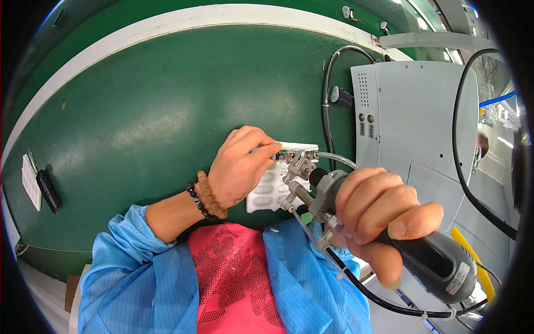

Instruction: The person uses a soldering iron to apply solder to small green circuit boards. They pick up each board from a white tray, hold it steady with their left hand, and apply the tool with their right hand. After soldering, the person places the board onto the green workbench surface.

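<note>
Your right hand (384, 217) wraps closed around the grey grip of a soldering iron (428, 256), its metal tip (295, 164) touching a small green circuit board (282, 152) that your left hand (239, 167) pinches between narrowed fingertips, above a white blister tray (267, 192) near the green table's (139, 111) near edge. The hot tip sits close to your fingertips; a slip could burn them or scorch the tray. A white label (30, 181) and black device (48, 191) lie at the table's left edge.
</note>
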Motion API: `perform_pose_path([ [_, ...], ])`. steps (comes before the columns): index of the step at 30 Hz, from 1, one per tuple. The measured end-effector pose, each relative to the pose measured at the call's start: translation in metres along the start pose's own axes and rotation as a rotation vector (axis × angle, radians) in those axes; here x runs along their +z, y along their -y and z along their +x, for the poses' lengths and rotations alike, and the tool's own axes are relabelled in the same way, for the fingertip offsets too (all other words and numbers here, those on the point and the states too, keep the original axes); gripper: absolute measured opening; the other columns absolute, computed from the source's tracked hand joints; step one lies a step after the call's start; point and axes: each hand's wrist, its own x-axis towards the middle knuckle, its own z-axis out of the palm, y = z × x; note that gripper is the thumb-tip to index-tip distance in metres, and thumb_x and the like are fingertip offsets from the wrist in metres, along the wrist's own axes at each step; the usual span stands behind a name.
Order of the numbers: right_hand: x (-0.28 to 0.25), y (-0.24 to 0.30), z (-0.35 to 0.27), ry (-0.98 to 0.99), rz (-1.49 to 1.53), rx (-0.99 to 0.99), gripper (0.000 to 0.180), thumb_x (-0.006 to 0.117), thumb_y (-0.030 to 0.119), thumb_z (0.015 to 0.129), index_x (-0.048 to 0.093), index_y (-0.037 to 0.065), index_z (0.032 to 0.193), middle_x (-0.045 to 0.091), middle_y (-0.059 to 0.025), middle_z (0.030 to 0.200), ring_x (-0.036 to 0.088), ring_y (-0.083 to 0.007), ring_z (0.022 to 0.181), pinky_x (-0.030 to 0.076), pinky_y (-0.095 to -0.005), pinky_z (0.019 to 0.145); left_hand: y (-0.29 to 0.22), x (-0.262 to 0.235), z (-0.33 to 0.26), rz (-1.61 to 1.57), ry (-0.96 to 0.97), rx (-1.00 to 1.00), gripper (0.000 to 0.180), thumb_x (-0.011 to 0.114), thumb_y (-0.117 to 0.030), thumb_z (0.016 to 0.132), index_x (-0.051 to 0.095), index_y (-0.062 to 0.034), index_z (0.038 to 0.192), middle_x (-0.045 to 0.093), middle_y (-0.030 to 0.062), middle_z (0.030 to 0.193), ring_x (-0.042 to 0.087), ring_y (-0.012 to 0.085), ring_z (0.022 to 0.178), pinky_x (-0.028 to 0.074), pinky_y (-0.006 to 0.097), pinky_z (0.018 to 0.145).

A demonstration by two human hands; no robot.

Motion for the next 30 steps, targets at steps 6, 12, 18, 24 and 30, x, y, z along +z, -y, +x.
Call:
perform_pose_path([
  [6, 0.001, -0.001, -0.003, -0.03, -0.008, 0.01, 0.041, 0.068, 0.039, 0.093, 0.041, 0.009, 0.099, 0.055, 0.0005, 0.065, 0.052, -0.0098, 0.047, 0.042, -0.0229, 0.041, 0.004, 0.003, 0.0, -0.049, 0.002, 0.024, 0.031, 0.076, 0.003, 0.069, 0.07, -0.0004, 0.099, 0.065, 0.0108, 0.093, 0.063, 0.0298, 0.093, 0.051, 0.039, 0.082],
  [12, 0.002, 0.027, -0.005, -0.108, -0.054, -0.082, 0.043, 0.071, 0.04, 0.091, 0.047, 0.007, 0.105, 0.053, 0.0016, 0.062, 0.051, -0.0095, 0.047, 0.043, -0.0228, 0.043, 0.003, 0.004, -0.001, -0.032, -0.002, 0.059, 0.031, 0.077, 0.001, 0.07, 0.07, -0.0014, 0.1, 0.065, 0.0112, 0.093, 0.063, 0.0299, 0.093, 0.051, 0.039, 0.082],
  [18, -0.009, 0.097, -0.02, -0.211, 0.027, -0.144, 0.044, 0.075, 0.042, 0.088, 0.054, 0.006, 0.102, 0.054, 0.0012, 0.062, 0.053, -0.008, 0.049, 0.045, -0.02, 0.047, 0.003, -0.002, -0.001, -0.026, 0.046, -0.023, 0.028, 0.08, -0.003, 0.072, 0.072, -0.0018, 0.099, 0.068, 0.0132, 0.096, 0.064, 0.0293, 0.092, 0.052, 0.039, 0.079],
  [24, -0.008, 0.088, -0.046, -0.276, -0.054, -0.178, 0.048, 0.071, 0.045, 0.089, 0.05, 0.005, 0.104, 0.054, -0.0004, 0.063, 0.054, -0.0091, 0.049, 0.046, -0.0209, 0.045, -0.011, -0.026, 0.015, -0.117, 0.044, -0.081, 0.027, 0.081, -0.007, 0.075, 0.074, -0.001, 0.101, 0.071, 0.0124, 0.1, 0.066, 0.0255, 0.092, 0.052, 0.034, 0.083],
  [30, -0.018, 0.097, -0.059, -0.245, -0.073, -0.205, 0.047, 0.072, 0.044, 0.089, 0.047, 0.006, 0.102, 0.054, -0.0005, 0.063, 0.055, -0.0096, 0.048, 0.046, -0.0211, 0.044, 0.031, -0.104, 0.107, 0.157, -0.311, -0.104, 0.029, 0.078, -0.023, 0.082, 0.074, -0.0013, 0.1, 0.073, 0.0134, 0.095, 0.069, 0.0261, 0.084, 0.053, 0.034, 0.078],
])
